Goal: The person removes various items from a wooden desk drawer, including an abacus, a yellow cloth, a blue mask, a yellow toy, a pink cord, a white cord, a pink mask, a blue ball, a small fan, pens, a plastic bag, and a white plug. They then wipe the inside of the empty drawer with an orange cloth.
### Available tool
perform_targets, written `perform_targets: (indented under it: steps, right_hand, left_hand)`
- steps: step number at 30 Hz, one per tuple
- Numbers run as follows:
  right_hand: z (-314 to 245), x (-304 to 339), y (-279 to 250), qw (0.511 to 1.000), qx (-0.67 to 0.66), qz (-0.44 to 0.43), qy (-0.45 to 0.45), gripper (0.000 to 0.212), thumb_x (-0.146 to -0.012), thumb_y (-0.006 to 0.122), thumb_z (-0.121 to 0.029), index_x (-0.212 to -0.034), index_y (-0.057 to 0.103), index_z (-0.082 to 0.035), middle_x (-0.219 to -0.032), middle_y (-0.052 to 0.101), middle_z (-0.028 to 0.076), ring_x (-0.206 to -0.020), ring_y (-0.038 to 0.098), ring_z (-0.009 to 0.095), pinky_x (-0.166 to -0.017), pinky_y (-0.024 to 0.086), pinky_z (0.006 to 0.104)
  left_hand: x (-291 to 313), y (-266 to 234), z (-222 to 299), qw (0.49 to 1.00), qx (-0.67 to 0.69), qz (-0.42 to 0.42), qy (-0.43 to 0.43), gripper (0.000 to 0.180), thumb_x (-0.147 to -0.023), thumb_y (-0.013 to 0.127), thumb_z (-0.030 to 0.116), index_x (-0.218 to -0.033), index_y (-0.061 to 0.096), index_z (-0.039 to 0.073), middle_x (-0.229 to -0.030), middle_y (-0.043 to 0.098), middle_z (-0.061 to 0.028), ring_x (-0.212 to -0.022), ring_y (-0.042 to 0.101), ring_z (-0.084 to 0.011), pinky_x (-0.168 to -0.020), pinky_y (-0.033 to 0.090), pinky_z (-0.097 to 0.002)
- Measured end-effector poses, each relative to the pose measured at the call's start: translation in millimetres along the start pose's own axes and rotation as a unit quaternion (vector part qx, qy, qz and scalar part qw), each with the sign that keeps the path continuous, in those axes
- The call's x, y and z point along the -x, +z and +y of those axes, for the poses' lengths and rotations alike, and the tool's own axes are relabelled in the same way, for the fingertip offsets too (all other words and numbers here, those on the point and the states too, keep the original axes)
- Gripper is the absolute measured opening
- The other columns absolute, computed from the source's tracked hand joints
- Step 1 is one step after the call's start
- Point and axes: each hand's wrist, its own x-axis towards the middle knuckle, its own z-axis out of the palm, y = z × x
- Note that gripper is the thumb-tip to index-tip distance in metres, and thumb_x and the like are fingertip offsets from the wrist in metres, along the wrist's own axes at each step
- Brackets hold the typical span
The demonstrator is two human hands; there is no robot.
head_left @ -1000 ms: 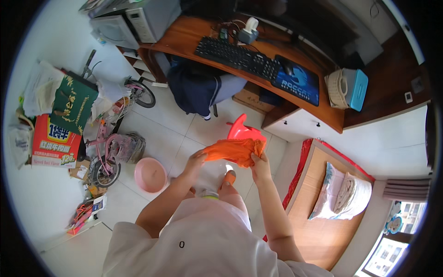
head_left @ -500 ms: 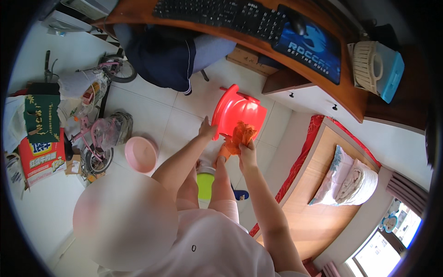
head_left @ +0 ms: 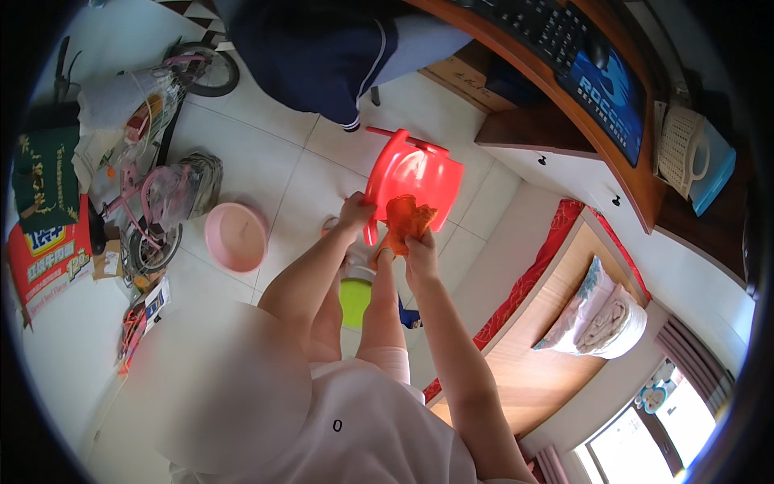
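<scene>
Cloth (head_left: 409, 216), orange, likely soft and light, is bunched in the right hand (head_left: 421, 255) toward 6 o'clock of the red chair (head_left: 427, 171); the left hand (head_left: 354, 213) grips the latter's stiff-looking 8 o'clock rim, a sound hold.

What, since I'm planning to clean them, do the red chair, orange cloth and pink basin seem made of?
Red chair: probably glossy moulded plastic, given bright highlights and smooth curves.
Orange cloth: matte fabric, judging by soft crumpled folds; fibre unclear.
Pink basin: likely smooth plastic, from its even colour.
</scene>
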Motion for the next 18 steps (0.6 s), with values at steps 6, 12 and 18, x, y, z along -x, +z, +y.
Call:
perform_targets:
  steps: [6,12,18]
  right_hand:
    - [25.9,10.9,59.3,0.998,0.034,-0.053,0.009,0.043,-0.082,0.037,0.009,-0.124,0.043,-0.002,-0.118,0.05,0.01,-0.11,0.049,0.021,-0.094,0.04,0.0335]
    - [52.9,28.7,132.9,0.99,0.086,-0.087,0.068,0.047,-0.08,0.04,0.01,-0.125,0.041,-0.002,-0.118,0.048,0.01,-0.109,0.048,0.02,-0.094,0.039,0.0324]
    - [75.5,43.9,179.4,0.972,0.156,-0.148,0.089,0.053,-0.075,0.041,0.01,-0.127,0.038,-0.001,-0.121,0.046,0.01,-0.11,0.047,0.02,-0.093,0.04,0.0315]
  left_hand:
    - [29.2,-113.5,-12.3,0.988,0.146,0.035,0.037,0.014,-0.076,0.063,0.01,-0.088,0.057,0.004,-0.077,0.057,-0.0022,-0.07,0.053,-0.011,-0.062,0.044,-0.0264]
    - [35.1,-207.3,-47.6,0.973,0.204,0.105,0.021,0.015,-0.079,0.064,0.012,-0.091,0.056,0.008,-0.078,0.055,0.0005,-0.072,0.053,-0.0097,-0.058,0.044,-0.0256]
    - [0.6,-285.6,-142.7,0.964,0.185,0.191,0.025,0.022,-0.08,0.062,0.007,-0.099,0.052,0.005,-0.092,0.058,-0.0047,-0.084,0.058,-0.0158,-0.07,0.049,-0.0296]
